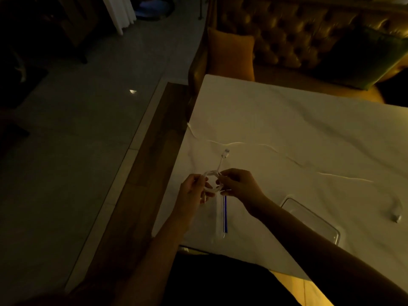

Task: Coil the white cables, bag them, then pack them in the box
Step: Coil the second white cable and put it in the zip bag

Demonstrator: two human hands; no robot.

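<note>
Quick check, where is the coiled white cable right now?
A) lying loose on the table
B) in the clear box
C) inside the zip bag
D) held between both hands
D: the left hand and right hand each grip the coiled white cable; the zip bag lies flat nearby.

It is very dark here. The white table (287, 129) is the brightest part, and it looks a bit yellow. The floor (88, 133) is dim and grey, with one small bright spot (133, 91) shining on it. The corners are almost black. The sofa (298, 34) is blurry and has a dull gold shine. The cable (211, 190) glows pale between the left hand (193, 192) and the right hand (240, 186), which look dark and soft. Straight lines bend near the edges.
</note>
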